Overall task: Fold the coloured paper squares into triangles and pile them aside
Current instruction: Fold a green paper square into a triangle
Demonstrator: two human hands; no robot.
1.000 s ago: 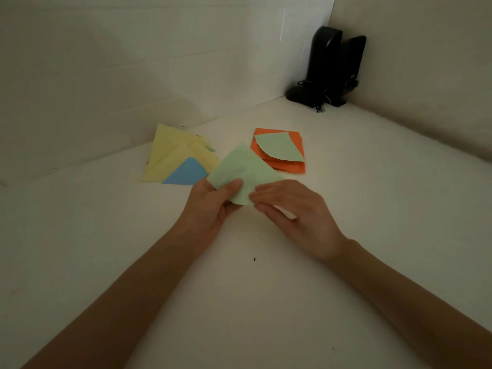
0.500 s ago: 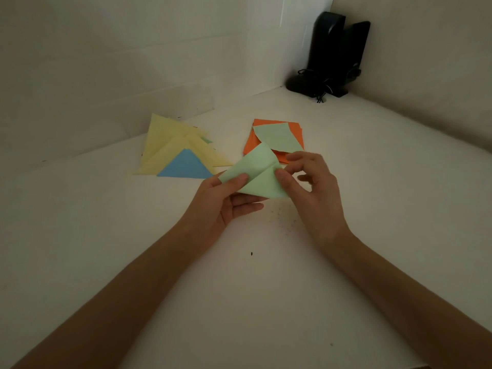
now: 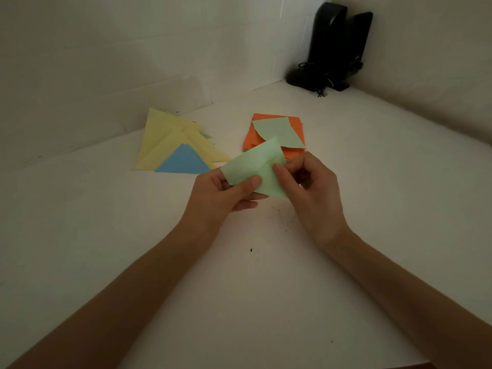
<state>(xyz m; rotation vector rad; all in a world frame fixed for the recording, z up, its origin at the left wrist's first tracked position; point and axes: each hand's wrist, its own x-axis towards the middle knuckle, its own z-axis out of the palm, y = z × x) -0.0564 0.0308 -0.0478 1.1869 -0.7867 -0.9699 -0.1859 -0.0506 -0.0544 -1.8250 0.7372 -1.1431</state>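
Two bare forearms come in from the bottom corners over a white surface (image 3: pixel 239 302). There are a few dark specks (image 3: pixel 279 218) on it just below the hands.

Mid-frame, the left hand (image 3: pixel 221 193) and right hand (image 3: pixel 311 190) both grasp one light green paper (image 3: pixel 253 163), held up off the surface. The left thumb pinches its lower left part, with the fingers behind. The right thumb and curled fingers pinch its right side at a crease. The sheet looks partly folded, one flap over the other and the corners not yet matched. Judged step: mid-fold, triangle not finished.

Handling: very light, thin and floppy. It creases easily and marks wherever it is pinched hard. It is not slippery but bends under its own weight, so best held near opposite corners or edges, then pressed flat along the fold line.

Behind, left of centre: a pile of folded triangles (image 3: pixel 170 137), mostly yellow, with a blue triangle (image 3: pixel 183 163) on the near side.

Behind, just above the hands: an orange stack (image 3: pixel 249 141) of unfolded squares with a curled green sheet (image 3: pixel 278 131) on top. More squares are left to do.

Far upper right corner: black speakers (image 3: pixel 335 46) with cables against the wall.
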